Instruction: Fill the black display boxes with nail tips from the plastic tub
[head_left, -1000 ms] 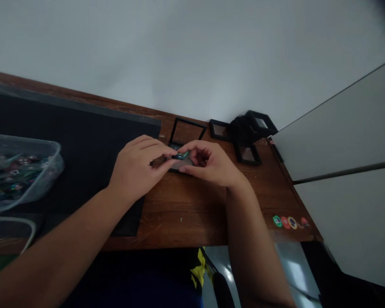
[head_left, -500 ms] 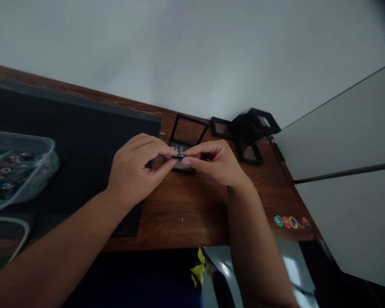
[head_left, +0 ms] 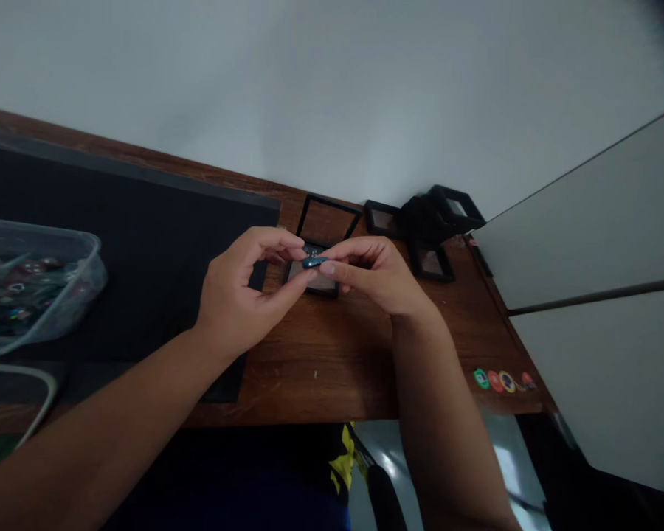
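A small glossy blue oval piece [head_left: 313, 262], with tiny light bits along its upper side, is pinched between the thumb and fingers of my right hand [head_left: 379, 276]. My left hand [head_left: 243, 284] curves around the piece's left end, its thumb and index finger apart, the thumb tip close to the lower edge; I cannot tell whether it touches. Just behind and below the fingers stands an opened black-framed display case [head_left: 329, 221] with a clear window, its lower half partly hidden by my hands.
On the left, a clear plastic tub [head_left: 97, 254] of many small shiny pieces rests on a black mat [head_left: 155, 221]. More black frames [head_left: 457, 210] are stacked at the back right against the wall. Several round coloured stickers [head_left: 494, 380] lie near the wooden table's [head_left: 321, 346] right front corner.
My left index finger has lifted off the blue piece, so the left fingers are spread wider. More of the piece shows in my right hand. Both hands have shifted up slightly.
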The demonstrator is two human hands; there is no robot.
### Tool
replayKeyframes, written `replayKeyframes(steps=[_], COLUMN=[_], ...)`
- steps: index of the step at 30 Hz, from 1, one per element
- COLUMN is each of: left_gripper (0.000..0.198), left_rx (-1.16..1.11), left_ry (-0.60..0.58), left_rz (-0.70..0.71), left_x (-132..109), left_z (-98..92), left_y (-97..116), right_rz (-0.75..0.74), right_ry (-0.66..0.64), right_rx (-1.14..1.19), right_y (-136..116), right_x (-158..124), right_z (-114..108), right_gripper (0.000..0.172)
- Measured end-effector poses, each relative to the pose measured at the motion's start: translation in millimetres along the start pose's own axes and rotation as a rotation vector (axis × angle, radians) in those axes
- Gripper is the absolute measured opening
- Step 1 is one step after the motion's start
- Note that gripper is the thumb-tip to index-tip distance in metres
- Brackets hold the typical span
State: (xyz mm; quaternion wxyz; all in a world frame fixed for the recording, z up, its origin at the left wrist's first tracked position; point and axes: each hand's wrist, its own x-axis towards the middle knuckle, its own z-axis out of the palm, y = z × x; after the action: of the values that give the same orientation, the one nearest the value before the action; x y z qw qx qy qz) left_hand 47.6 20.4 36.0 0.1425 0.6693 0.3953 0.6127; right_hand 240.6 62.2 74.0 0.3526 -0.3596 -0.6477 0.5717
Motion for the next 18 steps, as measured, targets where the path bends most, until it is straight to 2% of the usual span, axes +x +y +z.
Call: replayKeyframes(steps=[4,9,16,18], left_gripper=[0.027,0.024,0.013,0.02], left_rx=[-0.028,-0.037,0.004,-0.005], left_ry=[0.011,0.041,-0.029,-0.025], left_rz=[-0.058,-0.038,-0.033,-0.037], left_x=[-1,0,3,3], left_z=[1.5,-1.0,-5.2,-4.8], left_y=[0,3,9,9], right_rz=[0.038,0.056,0.022,0.002], right_ry=[0.004,-0.031,-0.045,-0.044], right_rx=[0.055,0.101,0.113,0.114], right_y=[-2,-4,-5,-6], right_x=[-1,-3,-4,-4], right_z=[2,5,10,11], right_gripper=[0.028,0.024,0.02,0.02])
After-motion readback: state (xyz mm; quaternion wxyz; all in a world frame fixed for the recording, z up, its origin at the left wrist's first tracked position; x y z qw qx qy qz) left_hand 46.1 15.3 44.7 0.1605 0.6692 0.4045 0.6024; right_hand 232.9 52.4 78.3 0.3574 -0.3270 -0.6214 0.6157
